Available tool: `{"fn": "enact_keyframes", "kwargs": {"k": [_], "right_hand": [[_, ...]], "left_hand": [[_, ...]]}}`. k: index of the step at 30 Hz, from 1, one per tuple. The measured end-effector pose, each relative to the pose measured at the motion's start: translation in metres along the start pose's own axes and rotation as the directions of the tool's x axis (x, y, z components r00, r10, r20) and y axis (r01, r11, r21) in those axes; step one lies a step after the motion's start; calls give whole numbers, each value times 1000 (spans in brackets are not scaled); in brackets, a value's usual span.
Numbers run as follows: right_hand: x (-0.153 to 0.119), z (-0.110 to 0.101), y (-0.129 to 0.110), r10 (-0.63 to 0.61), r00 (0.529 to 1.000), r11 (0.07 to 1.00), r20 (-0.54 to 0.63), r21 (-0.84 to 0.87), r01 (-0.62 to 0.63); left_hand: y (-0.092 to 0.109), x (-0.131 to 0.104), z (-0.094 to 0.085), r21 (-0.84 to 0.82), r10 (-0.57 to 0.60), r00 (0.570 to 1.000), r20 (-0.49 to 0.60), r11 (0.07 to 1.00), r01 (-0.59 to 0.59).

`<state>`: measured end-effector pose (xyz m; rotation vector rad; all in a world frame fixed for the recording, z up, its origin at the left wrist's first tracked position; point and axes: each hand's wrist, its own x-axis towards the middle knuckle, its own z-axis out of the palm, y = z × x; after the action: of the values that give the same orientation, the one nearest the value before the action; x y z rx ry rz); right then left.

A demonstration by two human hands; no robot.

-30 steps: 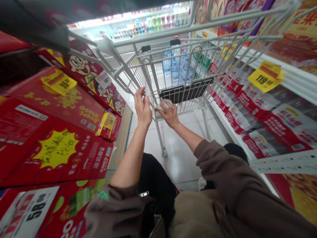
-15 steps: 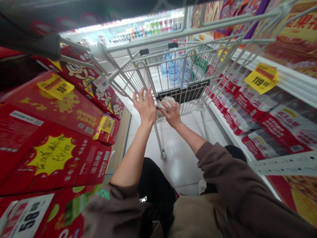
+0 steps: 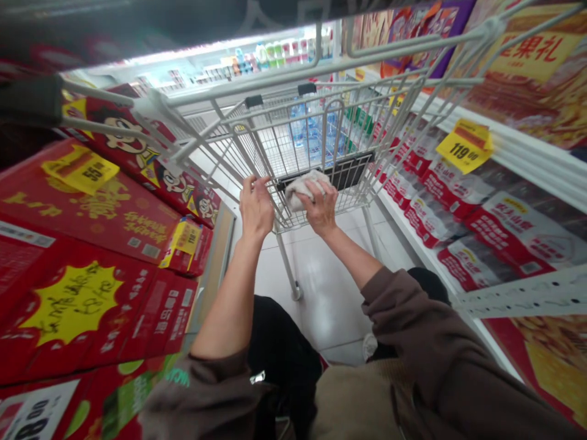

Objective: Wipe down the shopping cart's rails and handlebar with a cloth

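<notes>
floor (image 3: 323, 315) tiled, shelf (image 3: 518, 151) beside; right hand (image 3: 321, 209) holds cloth (image 3: 300, 191)

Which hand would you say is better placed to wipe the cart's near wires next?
Probably the right hand: it already holds the cloth up against the cart. The left hand is beside the wires too, but shows no cloth.

We've got a pretty bright scene here, with cool white light strongest at the long white lit shelving (image 3: 192, 67) up top, where the goods go a bit washed out. Glossy pale floor tiles (image 3: 321, 293) throw back a soft glare. The dark grey bar (image 3: 183, 30) across the top is smeary, our black trousers lose detail, and the wide lens stretches stuff near the edges.
</notes>
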<state>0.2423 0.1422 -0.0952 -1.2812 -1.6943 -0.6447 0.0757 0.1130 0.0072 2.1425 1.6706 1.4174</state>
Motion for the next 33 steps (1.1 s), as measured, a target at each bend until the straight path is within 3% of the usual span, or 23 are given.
{"fn": "enact_keyframes", "kwargs": {"k": [4, 8, 11, 18, 21, 24, 27, 30, 33], "right_hand": [[24, 3, -8, 24, 1000, 1000, 12, 14, -25], [-11, 9, -2, -58, 995, 997, 85, -41, 62], [-34, 2, 10, -72, 991, 995, 114, -63, 79], [19, -19, 21, 100, 994, 994, 48, -41, -98], [7, -21, 21, 72, 990, 997, 121, -48, -67], [-18, -23, 25, 22, 985, 999, 174, -36, -16], [-18, -26, 34, 53, 995, 998, 85, -44, -49], [-2, -25, 45, 89, 996, 994, -8, -62, -90], [-3, -22, 51, 91, 995, 994, 34, -55, -89]], "left_hand": [[6, -5, -6, 17, 13, 1000, 9, 1000, -14], [9, -11, -12, 16, 16, 1000, 25, 1000, -17], [7, -14, -14, 5, 14, 1000, 7, 1000, -14], [5, -20, -16, -45, 16, 999, -30, 999, -17], [19, -37, -5, -21, 34, 993, -113, 999, -37], [40, -56, 14, 42, 145, 964, -223, 989, -139], [58, -60, 32, 51, 186, 973, -139, 982, -180], [63, -48, 40, 51, 131, 986, -104, 991, -127], [59, -34, 41, 68, 74, 993, -94, 995, -68]]}}
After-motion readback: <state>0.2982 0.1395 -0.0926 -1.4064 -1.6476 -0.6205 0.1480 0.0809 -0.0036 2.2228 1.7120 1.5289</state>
